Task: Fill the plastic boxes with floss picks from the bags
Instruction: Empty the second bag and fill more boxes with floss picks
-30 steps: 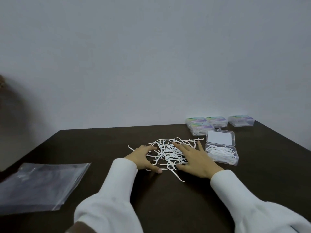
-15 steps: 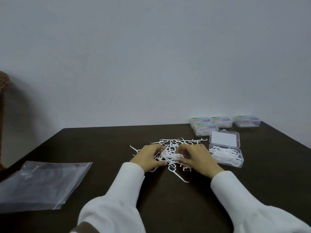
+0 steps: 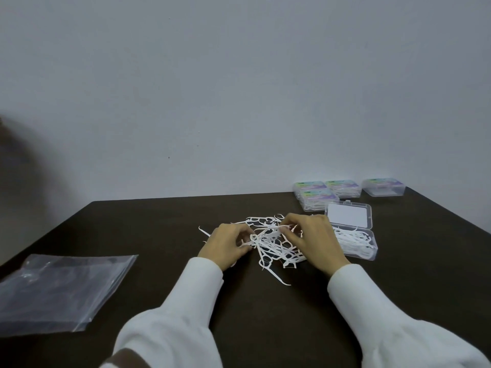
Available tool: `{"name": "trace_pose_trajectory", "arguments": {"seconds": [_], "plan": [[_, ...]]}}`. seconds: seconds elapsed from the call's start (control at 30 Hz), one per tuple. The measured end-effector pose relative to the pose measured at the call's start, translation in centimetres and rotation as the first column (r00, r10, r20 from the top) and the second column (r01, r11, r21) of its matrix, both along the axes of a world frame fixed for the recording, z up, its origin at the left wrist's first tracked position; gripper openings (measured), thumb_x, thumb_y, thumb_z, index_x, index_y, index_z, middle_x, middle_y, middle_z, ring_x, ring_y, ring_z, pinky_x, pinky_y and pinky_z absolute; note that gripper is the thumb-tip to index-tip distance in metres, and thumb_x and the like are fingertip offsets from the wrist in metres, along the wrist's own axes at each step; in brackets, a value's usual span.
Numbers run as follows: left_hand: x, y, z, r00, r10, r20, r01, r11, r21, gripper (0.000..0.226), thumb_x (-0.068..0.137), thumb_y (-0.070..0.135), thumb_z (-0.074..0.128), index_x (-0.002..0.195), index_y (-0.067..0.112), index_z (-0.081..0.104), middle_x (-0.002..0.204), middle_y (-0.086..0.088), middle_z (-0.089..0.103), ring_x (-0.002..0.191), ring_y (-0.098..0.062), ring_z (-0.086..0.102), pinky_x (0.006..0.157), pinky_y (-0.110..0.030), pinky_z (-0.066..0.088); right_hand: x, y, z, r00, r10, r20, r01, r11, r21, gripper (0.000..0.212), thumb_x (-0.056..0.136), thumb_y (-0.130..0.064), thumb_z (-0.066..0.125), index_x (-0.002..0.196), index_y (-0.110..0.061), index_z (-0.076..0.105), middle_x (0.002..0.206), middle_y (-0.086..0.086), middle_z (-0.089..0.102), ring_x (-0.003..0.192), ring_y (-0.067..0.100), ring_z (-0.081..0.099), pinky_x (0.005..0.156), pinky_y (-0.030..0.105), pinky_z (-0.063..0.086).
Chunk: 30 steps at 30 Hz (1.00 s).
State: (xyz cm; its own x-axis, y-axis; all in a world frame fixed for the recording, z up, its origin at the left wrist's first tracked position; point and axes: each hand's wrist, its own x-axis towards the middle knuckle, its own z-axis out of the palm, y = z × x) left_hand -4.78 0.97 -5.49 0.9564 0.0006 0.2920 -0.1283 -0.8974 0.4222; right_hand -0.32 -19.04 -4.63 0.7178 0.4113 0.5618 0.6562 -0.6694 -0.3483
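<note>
A loose heap of white plastic floss picks [image 3: 273, 241] lies in the middle of the dark brown bench [image 3: 159, 227], with one pick trailing toward the near edge. The left hand [image 3: 225, 245] curls its fingers into the heap's left side, its grip closed on a few picks; the right hand [image 3: 314, 240] does likewise from the right, fingertips pinching picks. Both arms wear white sleeves [image 3: 191, 301]. Just right of the heap sits an open clear plastic box [image 3: 357, 244], partly filled with picks, its lid [image 3: 348, 215] laid back. Behind it stand four closed clear plastic boxes with coloured labels [image 3: 317, 199]. Well apart, at the near left, lie flat transparent plastic bags [image 3: 61, 290].
</note>
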Motion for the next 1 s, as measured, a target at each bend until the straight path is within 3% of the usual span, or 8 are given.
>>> {"name": "trace_pose_trajectory", "arguments": {"seconds": [0.13,0.27,0.37,0.53,0.83,0.93,1.0], "plan": [[-0.1,0.0,0.2,0.998,0.039,0.05,-0.037,0.999,-0.033,0.018,0.082,0.014,0.069,0.097,0.022,0.068,0.08,0.012,0.062,0.076,-0.008,0.057,0.075,-0.022,0.048,0.3,-0.8,0.2,0.998,-0.019,-0.059,0.025,0.996,0.091,0.013,0.088,-0.039,0.059,0.086,-0.028,0.066,0.074,-0.01,0.066,0.075,0.011,0.062,0.09,0.036,0.04],[-0.1,0.0,0.5,0.995,0.049,0.084,-0.039,0.991,-0.125,0.016,0.081,0.009,0.071,0.092,0.02,0.069,0.08,0.01,0.063,0.073,-0.003,0.057,0.07,-0.017,0.046,1.0,-1.8,0.3,0.983,-0.008,-0.183,0.052,0.971,0.233,0.007,0.082,-0.035,0.067,0.076,-0.032,0.064,0.071,-0.008,0.068,0.072,0.011,0.063,0.084,0.041,0.048],[-0.3,0.0,0.8,0.993,0.047,0.104,-0.032,0.989,-0.145,0.015,0.082,0.009,0.07,0.093,0.019,0.07,0.084,0.009,0.064,0.078,-0.003,0.059,0.072,-0.017,0.048,1.4,-2.7,0.6,0.966,0.004,-0.258,0.086,0.937,0.337,0.008,0.08,-0.03,0.071,0.074,-0.031,0.065,0.072,-0.004,0.07,0.071,0.012,0.064,0.081,0.037,0.052],[-0.6,0.0,0.8,0.99,0.06,0.124,-0.023,0.96,-0.28,0.013,0.082,0.009,0.071,0.09,0.018,0.07,0.081,0.007,0.066,0.074,-0.005,0.06,0.055,-0.012,0.048,1.8,-4.5,0.7,0.937,0.027,-0.347,0.123,0.908,0.401,0.008,0.083,-0.024,0.069,0.086,-0.017,0.069,0.078,0.0,0.072,0.08,0.015,0.067,0.083,0.032,0.052],[-0.5,-1.0,1.3,0.962,0.132,0.24,0.024,0.831,-0.556,0.016,0.074,0.008,0.078,0.08,0.023,0.073,0.073,0.01,0.071,0.068,0.001,0.061,0.067,-0.01,0.048,2.4,-9.2,1.3,0.897,-0.037,-0.441,0.274,0.828,0.488,0.014,0.086,-0.024,0.064,0.098,-0.016,0.066,0.082,-0.003,0.07,0.087,0.014,0.065,0.093,0.04,0.049],[-0.4,-1.9,1.2,0.958,0.131,0.256,0.048,0.803,-0.594,0.015,0.074,0.008,0.078,0.081,0.02,0.073,0.074,0.01,0.071,0.07,0.0,0.062,0.068,-0.01,0.048,2.6,-10.6,1.1,0.872,-0.084,-0.483,0.326,0.834,0.444,0.011,0.087,-0.028,0.062,0.094,-0.02,0.065,0.084,-0.004,0.07,0.094,0.018,0.064,0.097,0.045,0.044],[-0.2,-2.6,1.3,0.953,0.131,0.274,0.067,0.789,-0.611,0.014,0.074,0.008,0.078,0.081,0.02,0.074,0.075,0.009,0.072,0.072,-0.004,0.064,0.068,-0.01,0.048,2.8,-11.3,0.7,0.857,-0.264,-0.442,0.395,0.888,0.235,0.014,0.088,-0.034,0.06,0.096,-0.024,0.065,0.091,-0.005,0.068,0.1,0.019,0.06,0.104,0.048,0.034]]}}
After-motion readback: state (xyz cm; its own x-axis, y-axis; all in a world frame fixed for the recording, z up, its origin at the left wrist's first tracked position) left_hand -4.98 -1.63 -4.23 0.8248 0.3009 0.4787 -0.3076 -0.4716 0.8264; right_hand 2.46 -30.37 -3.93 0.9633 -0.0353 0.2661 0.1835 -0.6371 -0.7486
